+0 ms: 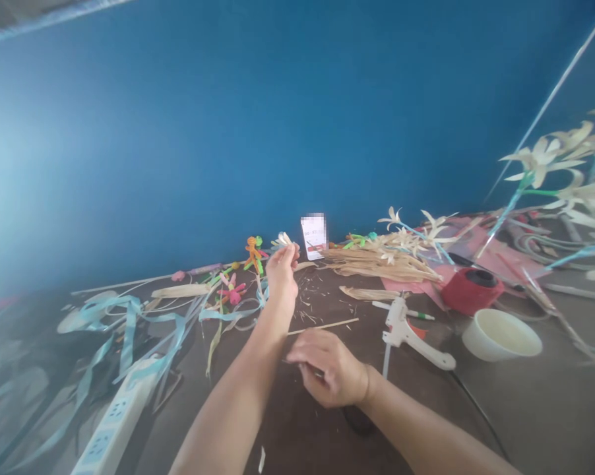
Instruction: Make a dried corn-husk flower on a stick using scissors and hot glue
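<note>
My left hand point(282, 267) is stretched far forward over the table, its fingertips pinched on a small pale strip point(284, 239) that sticks up from them. Closer to me, my right hand point(330, 369) hovers low with its fingers curled inward; whatever may be inside them is hidden. A thin wooden stick point(334, 324) lies just beyond the right hand. To the right of that hand a white hot glue gun point(401, 326) leans on the table, its cable trailing towards me. Dried husk leaves point(384, 262) lie in a bundle to the right of my left hand.
A phone point(314, 239) stands against the blue wall. On the right are a white bowl point(502, 335), a red tape roll point(470, 290) and pale husk flowers point(539, 161). Light blue ribbons point(129, 323), a pink pipe-cleaner figure point(232, 290) and a power strip point(119, 415) occupy the left.
</note>
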### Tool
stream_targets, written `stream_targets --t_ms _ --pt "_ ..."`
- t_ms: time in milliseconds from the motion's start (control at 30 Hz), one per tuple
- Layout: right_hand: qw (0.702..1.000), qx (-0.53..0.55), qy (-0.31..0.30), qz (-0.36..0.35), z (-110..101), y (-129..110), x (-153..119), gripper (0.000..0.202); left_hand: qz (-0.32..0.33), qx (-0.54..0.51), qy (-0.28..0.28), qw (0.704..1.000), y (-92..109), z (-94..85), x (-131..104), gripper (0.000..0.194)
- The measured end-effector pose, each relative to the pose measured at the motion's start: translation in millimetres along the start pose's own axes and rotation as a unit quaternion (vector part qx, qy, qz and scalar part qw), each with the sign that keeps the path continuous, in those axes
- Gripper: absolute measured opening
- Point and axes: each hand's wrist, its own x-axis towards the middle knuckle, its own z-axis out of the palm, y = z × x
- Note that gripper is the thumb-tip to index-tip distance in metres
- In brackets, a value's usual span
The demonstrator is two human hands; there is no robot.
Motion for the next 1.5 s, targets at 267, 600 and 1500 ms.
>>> stream_targets --t_ms 267,600,1500 --pt "0.997 -0.058 -0.053 0.014 4.3 -11.0 4.2 0.014 0.03 0.047 -0.004 0.998 4.5 -62.4 -15.7 0.019" --pt "0.93 -0.122 -0.31 -0.153 85.7 -32.2 -18.8 0.007 0.034 0.04 0.0 0.999 12.8 -57.2 -8.5 0.022" --pt "0.88 0.019 0.343 0.328 -44.5 60.5 5.9 0.02 -0.079 0.166 -0.14 0.973 -33.2 -81.8 -83.1 0.014"
